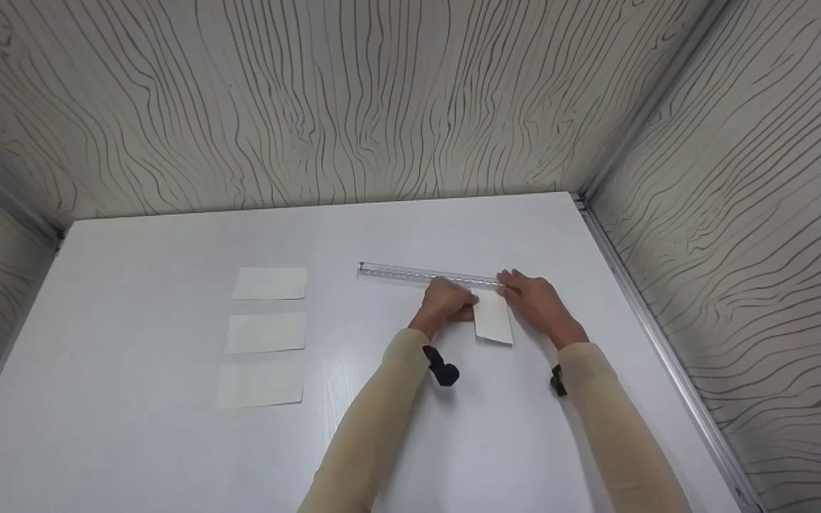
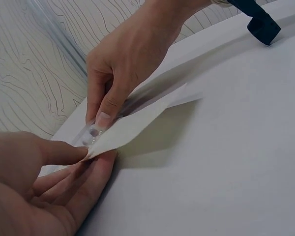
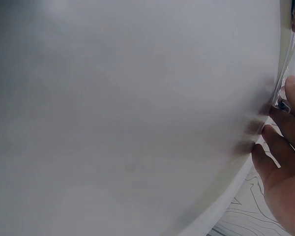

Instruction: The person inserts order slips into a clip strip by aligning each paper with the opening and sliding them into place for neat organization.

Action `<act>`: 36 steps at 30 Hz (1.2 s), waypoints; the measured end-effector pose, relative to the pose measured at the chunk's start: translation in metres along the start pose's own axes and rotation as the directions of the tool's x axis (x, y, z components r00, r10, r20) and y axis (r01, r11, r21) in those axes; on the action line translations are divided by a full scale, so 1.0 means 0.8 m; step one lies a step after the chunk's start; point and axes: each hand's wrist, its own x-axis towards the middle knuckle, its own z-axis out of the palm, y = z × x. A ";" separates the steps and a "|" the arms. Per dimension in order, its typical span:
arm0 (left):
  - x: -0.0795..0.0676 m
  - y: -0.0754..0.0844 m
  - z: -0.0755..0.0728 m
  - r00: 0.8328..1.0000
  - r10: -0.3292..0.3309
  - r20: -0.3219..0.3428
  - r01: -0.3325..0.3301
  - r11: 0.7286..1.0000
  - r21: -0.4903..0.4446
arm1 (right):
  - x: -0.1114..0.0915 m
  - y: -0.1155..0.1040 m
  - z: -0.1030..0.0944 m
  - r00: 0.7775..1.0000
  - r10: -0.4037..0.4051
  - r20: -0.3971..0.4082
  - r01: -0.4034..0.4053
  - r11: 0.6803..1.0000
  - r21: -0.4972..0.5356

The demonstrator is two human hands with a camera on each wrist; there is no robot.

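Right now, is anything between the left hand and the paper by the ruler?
Nothing visible: the left hand pinches the paper directly. The ruler lies at the paper's far edge, its end held by the right hand.

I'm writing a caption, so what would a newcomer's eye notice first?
Probably the left hand pinching pale paper and the right hand gripping a clear ruler's end, right of the head view's middle. Next, three pale sheets lie in a column on the white table, left of the hands.

3 papers (image 1: 266, 333) are lying front-to-back on table (image 1: 132, 299), L of ruler (image 1: 396, 273); ruler is lying just behind 4th paper (image 1: 493, 318), which is sitting btwn L hand (image 1: 447, 299) & R hand (image 1: 537, 303); wall (image 1: 311, 107) is standing behind table.
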 end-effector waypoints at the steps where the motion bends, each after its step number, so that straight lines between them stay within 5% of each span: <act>1: -0.001 0.000 0.000 1.000 -0.005 0.002 0.005 1.000 0.001 | 0.000 0.000 0.000 1.000 0.000 0.003 0.000 1.000 0.001; 12: -0.009 -0.001 -0.011 1.000 0.009 -0.010 -0.008 0.998 0.055 | 0.002 0.003 0.001 1.000 -0.011 -0.003 0.012 1.000 0.017; 23: -0.016 -0.007 -0.029 0.998 -0.016 0.069 0.022 0.995 -0.093 | 0.003 0.004 0.002 1.000 -0.025 -0.015 0.026 0.998 0.062; 36: -0.030 -0.016 -0.084 0.985 0.051 0.166 -0.054 0.998 0.017 | 0.003 0.005 0.004 1.000 -0.005 -0.022 0.006 1.000 0.031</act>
